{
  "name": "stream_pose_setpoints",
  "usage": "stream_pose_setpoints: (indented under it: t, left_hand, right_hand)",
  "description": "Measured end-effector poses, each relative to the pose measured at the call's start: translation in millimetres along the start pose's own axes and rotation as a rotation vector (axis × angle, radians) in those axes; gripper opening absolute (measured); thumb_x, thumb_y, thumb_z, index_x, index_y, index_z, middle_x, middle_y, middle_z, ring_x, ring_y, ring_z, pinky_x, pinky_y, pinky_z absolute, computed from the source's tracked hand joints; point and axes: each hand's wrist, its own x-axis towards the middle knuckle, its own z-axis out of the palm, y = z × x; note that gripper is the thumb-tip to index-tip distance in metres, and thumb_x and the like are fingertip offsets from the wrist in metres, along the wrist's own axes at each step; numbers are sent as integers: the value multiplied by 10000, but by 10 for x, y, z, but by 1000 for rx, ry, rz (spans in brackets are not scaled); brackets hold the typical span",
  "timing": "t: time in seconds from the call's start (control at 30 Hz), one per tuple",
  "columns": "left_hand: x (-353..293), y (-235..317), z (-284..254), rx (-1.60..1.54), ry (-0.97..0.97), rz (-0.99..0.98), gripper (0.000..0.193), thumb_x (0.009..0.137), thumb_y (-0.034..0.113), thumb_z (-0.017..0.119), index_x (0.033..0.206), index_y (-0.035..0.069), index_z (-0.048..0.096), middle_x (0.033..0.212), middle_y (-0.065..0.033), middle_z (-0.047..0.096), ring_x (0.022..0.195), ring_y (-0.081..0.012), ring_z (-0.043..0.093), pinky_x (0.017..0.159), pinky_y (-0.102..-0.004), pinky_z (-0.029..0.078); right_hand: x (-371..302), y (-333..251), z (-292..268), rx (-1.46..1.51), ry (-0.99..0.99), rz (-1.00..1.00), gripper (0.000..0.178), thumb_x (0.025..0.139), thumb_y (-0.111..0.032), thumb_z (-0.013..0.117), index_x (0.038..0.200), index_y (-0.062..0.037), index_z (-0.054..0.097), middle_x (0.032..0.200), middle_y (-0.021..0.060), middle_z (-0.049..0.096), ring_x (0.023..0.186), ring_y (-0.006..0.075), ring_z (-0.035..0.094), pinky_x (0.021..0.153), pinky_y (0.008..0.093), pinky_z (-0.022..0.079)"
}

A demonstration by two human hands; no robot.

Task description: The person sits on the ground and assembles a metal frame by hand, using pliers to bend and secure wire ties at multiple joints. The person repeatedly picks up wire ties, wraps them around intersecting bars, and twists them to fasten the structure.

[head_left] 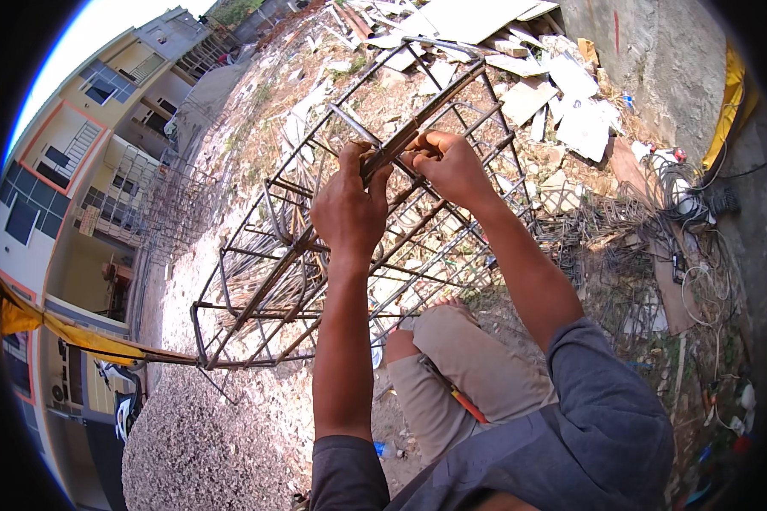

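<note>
A long cage of steel rebar (262, 300), with bent square stirrups along it, stretches across the view in front of me. Both my hands work close together at its upper bars. My left hand (349, 204) has its fingers curled against a dark rebar rod where it meets a stirrup. Just to the right, my right hand (453, 170) is closed in a pinch at the same joint; anything thin between its fingertips is too small to make out. Across my lap lies a hand tool with an orange-red handle (469, 407).
Broken white boards (562, 81) and rubble lie at the far right by a concrete wall (639, 60). Tangled wire and cables (690, 196) heap on the right. A gravel pile (204, 434) is at lower left, near a yellow strap (102, 347). Houses line the left.
</note>
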Motion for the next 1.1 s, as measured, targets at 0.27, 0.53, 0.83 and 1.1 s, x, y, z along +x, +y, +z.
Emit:
stream_pose_setpoints:
  t: [0.27,0.53,0.83,1.1]
  left_hand:
    - [27,-7,25,-21,15,10,399,914,385,745,1236,201,599,959,-28,767,787,-269,736,658,-400,539]
    - [38,15,-17,-17,-62,-77,389,921,405,739,1185,147,618,1070,-37,773,906,-255,749,735,-379,555]
    - [19,-4,-32,-14,-41,-30,355,929,393,733,1119,147,563,918,-40,766,796,-290,737,661,-415,529]
    - [10,-21,-18,-16,-33,-32,352,912,367,752,1111,156,553,858,-48,754,754,-304,719,657,-431,515]
  right_hand:
    - [-104,126,-61,-328,152,-188,190,952,-199,646,1051,-47,700,928,130,696,791,263,671,748,405,531]
    - [-779,-251,-914,-653,292,-134,153,917,-139,665,1016,-75,762,1008,121,726,842,304,712,769,407,559]
    - [110,-1055,-618,-1277,89,-586,159,855,-54,603,903,-95,749,906,76,669,908,278,697,770,417,587]
    - [397,-1148,-228,-1178,-358,-336,140,914,-164,653,987,-116,762,977,71,677,968,291,682,835,440,542]
